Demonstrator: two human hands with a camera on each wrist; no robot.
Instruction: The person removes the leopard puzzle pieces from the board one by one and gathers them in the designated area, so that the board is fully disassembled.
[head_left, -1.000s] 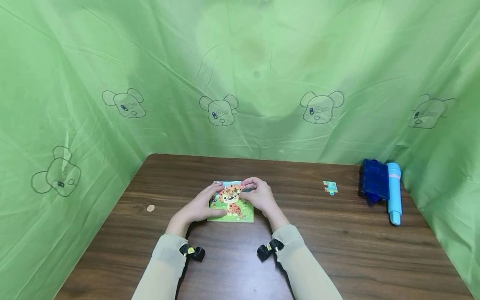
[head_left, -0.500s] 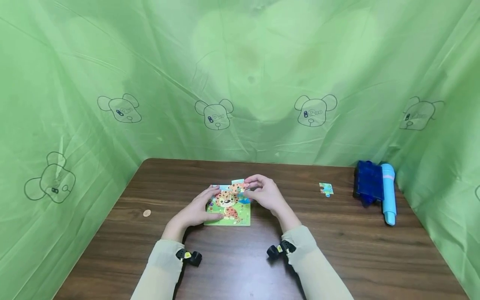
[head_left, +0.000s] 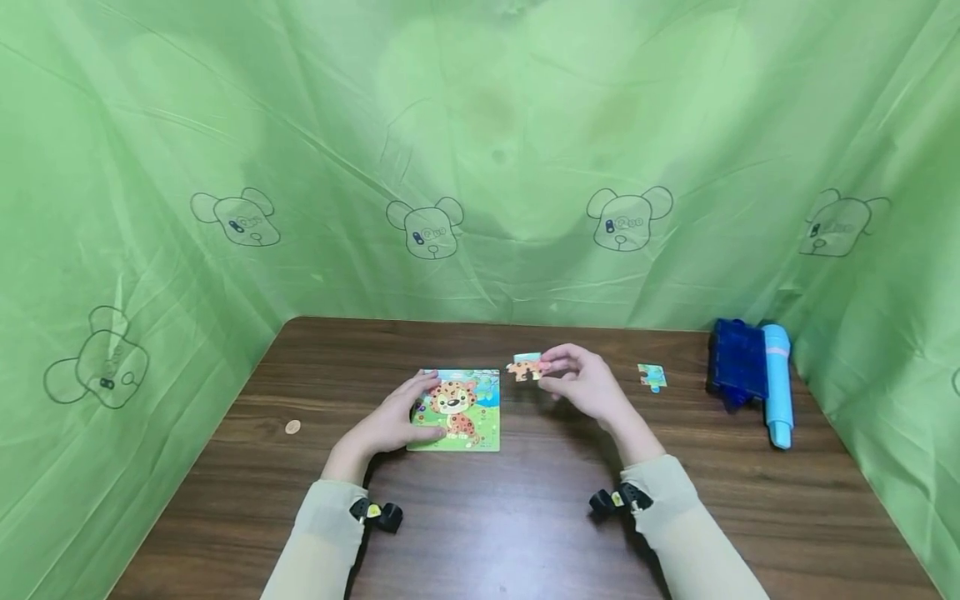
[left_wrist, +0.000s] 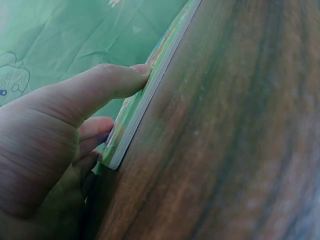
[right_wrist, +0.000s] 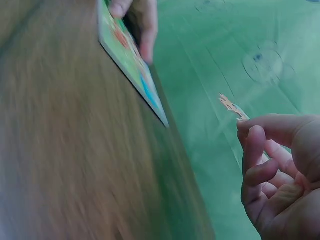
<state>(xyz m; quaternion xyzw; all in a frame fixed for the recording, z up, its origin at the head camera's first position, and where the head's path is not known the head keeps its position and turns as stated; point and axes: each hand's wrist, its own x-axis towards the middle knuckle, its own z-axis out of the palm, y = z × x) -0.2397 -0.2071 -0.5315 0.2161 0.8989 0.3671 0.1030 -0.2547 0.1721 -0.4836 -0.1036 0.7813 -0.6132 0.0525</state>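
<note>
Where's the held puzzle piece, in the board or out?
Out: right hand pinches the piece, a gap separating it from the board.

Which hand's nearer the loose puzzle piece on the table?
Right. The right hand is left of the loose piece, pinching another piece; the left hand is farther left, at the puzzle board.

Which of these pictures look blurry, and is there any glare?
Head view: fairly sharp, pale glare on the table; left wrist view: table grain soft, left hand crisper; right wrist view: table smeared, perhaps by motion, pinched puzzle piece clearer.
</note>
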